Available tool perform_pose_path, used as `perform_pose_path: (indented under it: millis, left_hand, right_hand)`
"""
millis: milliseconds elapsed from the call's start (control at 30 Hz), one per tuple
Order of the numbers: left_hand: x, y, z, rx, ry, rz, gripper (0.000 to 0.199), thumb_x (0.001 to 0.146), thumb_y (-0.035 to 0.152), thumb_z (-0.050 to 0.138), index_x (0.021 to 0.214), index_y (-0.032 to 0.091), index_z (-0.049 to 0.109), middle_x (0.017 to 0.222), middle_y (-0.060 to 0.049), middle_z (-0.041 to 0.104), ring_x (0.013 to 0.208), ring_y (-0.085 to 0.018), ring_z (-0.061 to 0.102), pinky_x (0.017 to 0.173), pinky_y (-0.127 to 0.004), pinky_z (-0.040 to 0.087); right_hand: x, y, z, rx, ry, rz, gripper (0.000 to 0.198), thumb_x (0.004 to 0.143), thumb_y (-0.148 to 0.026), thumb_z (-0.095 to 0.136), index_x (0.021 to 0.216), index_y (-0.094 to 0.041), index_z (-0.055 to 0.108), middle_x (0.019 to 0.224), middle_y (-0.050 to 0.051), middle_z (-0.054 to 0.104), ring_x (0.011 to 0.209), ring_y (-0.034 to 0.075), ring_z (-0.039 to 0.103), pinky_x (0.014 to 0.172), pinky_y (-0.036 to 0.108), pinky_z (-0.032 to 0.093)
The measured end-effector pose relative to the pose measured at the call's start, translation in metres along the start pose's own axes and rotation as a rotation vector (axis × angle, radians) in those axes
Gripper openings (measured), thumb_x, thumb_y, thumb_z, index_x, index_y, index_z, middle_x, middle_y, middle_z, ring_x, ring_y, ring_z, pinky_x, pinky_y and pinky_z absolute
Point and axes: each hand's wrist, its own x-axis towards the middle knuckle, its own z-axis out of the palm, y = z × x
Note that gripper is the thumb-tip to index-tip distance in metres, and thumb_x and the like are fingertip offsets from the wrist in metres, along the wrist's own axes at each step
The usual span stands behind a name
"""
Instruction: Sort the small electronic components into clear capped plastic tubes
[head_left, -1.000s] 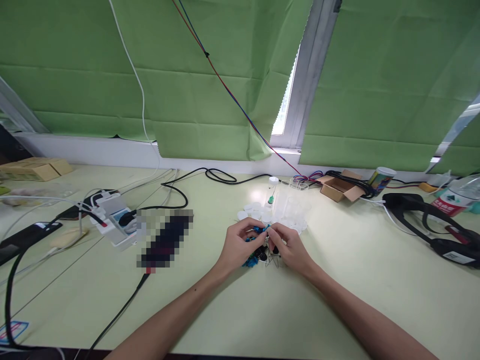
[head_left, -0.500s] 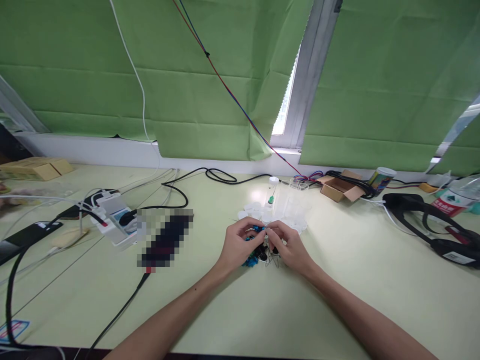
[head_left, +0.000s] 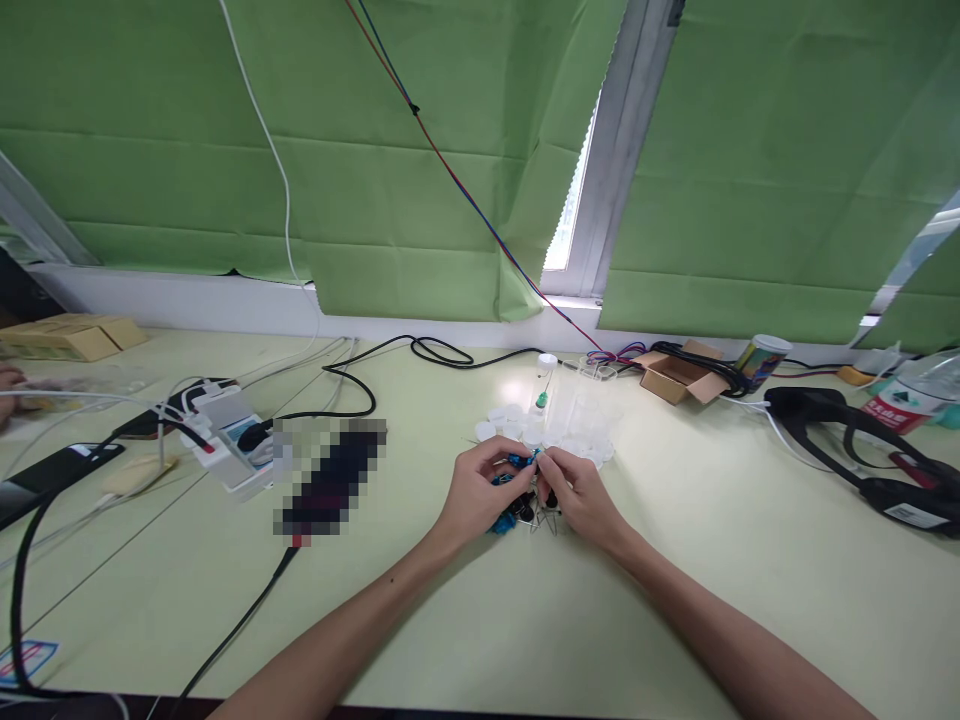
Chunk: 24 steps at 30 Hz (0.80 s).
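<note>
Over the table's middle, my left hand [head_left: 474, 488] curls its fingers and thumb around small blue parts [head_left: 517, 460]. My right hand [head_left: 576, 490] meets it there, thumb and forefinger pinched on a small blue piece [head_left: 536, 456] at the left fingertips. Fingers hide much of both. Below my hands lies a pile of small blue parts [head_left: 504, 520], together with black parts [head_left: 526, 508] and thin metal leads [head_left: 546, 522]. Round white lids [head_left: 495, 421] or small clear containers lie just behind my fingers.
A clear tube [head_left: 545, 375] with a white cap and something green stands behind. To the right are an open cardboard box [head_left: 679, 375], black goggles-like headgear [head_left: 870, 450] and a bottle [head_left: 911, 395]. A power strip [head_left: 232, 440] and cables lie left. Another person's hand [head_left: 9, 390] shows far left.
My right fingertips have shifted slightly and more blue shows between my two hands. The other person's hand at the far left has moved into clearer view.
</note>
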Motion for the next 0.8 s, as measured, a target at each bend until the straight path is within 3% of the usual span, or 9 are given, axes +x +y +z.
perform_pose_path:
  millis: [267,533,800]
  left_hand:
    - [-0.001,-0.0001,-0.0001,0.002,-0.007,-0.006,0.009,0.079,0.021,0.071,0.087,0.017,0.07,0.086,-0.004,0.068,0.08,-0.015,0.064,0.071,-0.025,0.054]
    - [0.0009,0.0022,-0.0012,0.015,0.037,-0.032,0.009,0.078,0.021,0.071,0.086,0.017,0.069,0.088,-0.005,0.069,0.081,-0.016,0.065,0.072,-0.027,0.055]
    - [-0.0013,0.0027,-0.0003,0.044,0.007,0.022,0.009,0.079,0.022,0.07,0.086,0.017,0.07,0.086,-0.005,0.069,0.082,-0.017,0.065,0.071,-0.026,0.056]
  right_hand:
    - [0.0003,-0.0002,0.0003,-0.028,0.014,0.023,0.046,0.101,-0.043,0.038,0.063,-0.02,0.051,0.059,0.0,0.055,0.057,0.014,0.051,0.06,0.028,0.041]
    - [-0.0004,-0.0035,0.0006,0.039,-0.001,0.021,0.024,0.098,-0.041,0.046,0.098,-0.019,0.057,0.058,-0.003,0.054,0.055,0.015,0.053,0.059,0.028,0.043]
    - [0.0003,-0.0041,0.0001,0.029,-0.007,0.001,0.033,0.1,-0.04,0.043,0.077,-0.02,0.054,0.059,-0.002,0.055,0.056,0.014,0.051,0.059,0.027,0.042]
